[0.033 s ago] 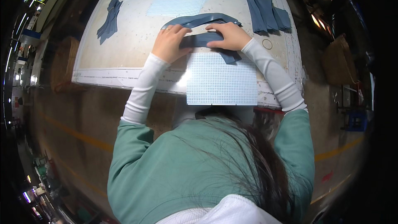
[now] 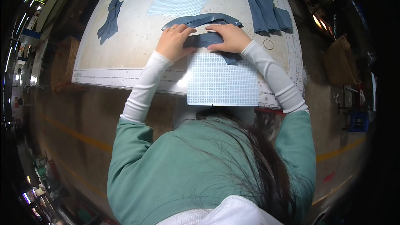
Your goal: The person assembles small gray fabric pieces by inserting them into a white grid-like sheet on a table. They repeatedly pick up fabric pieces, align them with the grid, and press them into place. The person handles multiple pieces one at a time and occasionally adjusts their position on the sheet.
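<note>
Both my hands are at a short stack of dark blue-grey fabric strips (image 2: 203,39) on the table. My left hand (image 2: 173,43) grips its left end, thumb on the near side and fingers curled over the far side. At the right part, my right hand (image 2: 231,38) holds it in the same way, its thumb along the near edge. One strip end (image 2: 232,58) sticks out below my right hand, over a white sheet printed with rows of blue marks (image 2: 223,81). Just beyond my fingers lies a curved bundle of similar strips (image 2: 202,19).
More dark strips lie in a pile at the far right (image 2: 266,12) and a small bunch at the left (image 2: 111,20). A second printed sheet (image 2: 179,2) is farther back. A rubber band (image 2: 268,44) rests right of my hand. Woven baskets (image 2: 341,61) flank the table (image 2: 137,56).
My left hand has shifted slightly to the right along the strips, and my right thumb has moved a little lower. The piles and sheets have stayed put.
</note>
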The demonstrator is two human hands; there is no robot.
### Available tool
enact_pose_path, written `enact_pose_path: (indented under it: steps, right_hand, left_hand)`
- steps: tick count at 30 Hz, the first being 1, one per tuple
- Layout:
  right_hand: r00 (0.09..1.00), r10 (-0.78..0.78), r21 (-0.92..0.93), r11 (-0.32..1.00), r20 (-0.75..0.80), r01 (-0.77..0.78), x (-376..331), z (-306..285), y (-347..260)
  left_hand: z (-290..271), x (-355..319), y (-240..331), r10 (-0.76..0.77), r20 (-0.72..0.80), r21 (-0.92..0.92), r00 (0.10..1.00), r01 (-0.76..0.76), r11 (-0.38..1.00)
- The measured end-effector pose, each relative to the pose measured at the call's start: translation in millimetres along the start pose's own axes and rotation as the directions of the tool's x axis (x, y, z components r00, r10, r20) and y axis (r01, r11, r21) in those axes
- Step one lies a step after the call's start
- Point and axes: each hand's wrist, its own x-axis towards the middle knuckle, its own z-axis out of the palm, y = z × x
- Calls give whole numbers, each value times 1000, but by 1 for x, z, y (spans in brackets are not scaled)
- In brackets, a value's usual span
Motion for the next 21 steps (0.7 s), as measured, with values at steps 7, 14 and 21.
enact_pose_path:
  steps: [7, 14, 21]
  right_hand:
    - [994, -109, 110, 988, -27, 111, 6, 1, -10]
    - [991, 23, 474, 877, 135, -85, 19, -35, 12]
    - [980, 175, 127, 974, 94, -186, -23, -5, -1]
  left_hand:
    - [15, 22, -6, 32, 14, -379, 999, -24, 925]
    - [4, 17, -29, -202, 188, -540, 961, 273, 796]
    - [-4, 3, -35, -84, 308, -259, 948, 169, 951]
